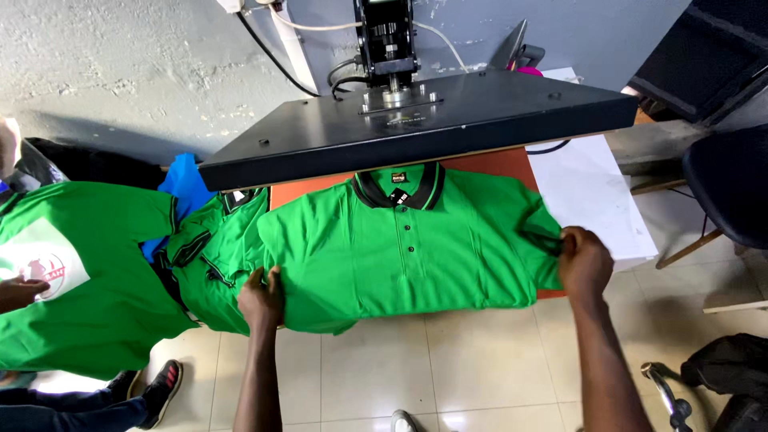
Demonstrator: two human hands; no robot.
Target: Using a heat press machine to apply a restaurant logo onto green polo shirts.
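My left hand point(261, 298) and right hand point(583, 261) pinch the green polo shirt point(408, 248) at nine and three o'clock, fingers closed on cloth. It lies flat on the orange surface point(488, 163); the press plate point(416, 128) remains raised, pressing apparently undone.

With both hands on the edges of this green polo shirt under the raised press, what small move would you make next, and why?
Probably draw the left hand and right hand gently apart to flatten the green polo shirt. Its right sleeve looks bunched and its hem hangs off the orange lower pad under the raised black plate.
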